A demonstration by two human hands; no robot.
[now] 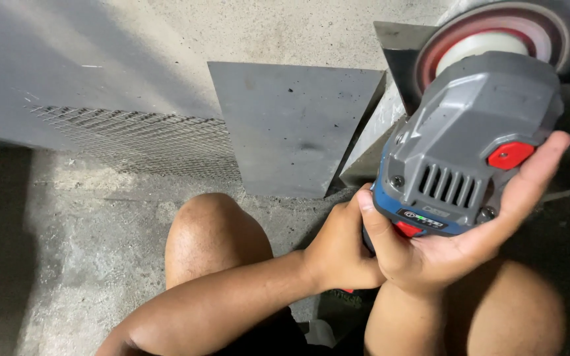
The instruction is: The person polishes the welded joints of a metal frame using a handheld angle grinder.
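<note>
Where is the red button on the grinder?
The red button sits on the right side of the grey grinder, right beside the right hand's fingertips.

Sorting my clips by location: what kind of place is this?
Probably a workshop or building site: bare concrete floor, metal plates leaning on the wall, wire mesh, and an angle grinder in both hands.

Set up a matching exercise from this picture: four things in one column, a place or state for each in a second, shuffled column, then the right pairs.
Things:
1. angle grinder
2. wire mesh
3. flat grey plate
4. red button

Places or states:
A. leaning upright against the wall
B. held in both hands
C. low on the wall, far left
D. on the grinder head, near the right hand's fingers

Pairs: 1-B, 2-C, 3-A, 4-D
</note>
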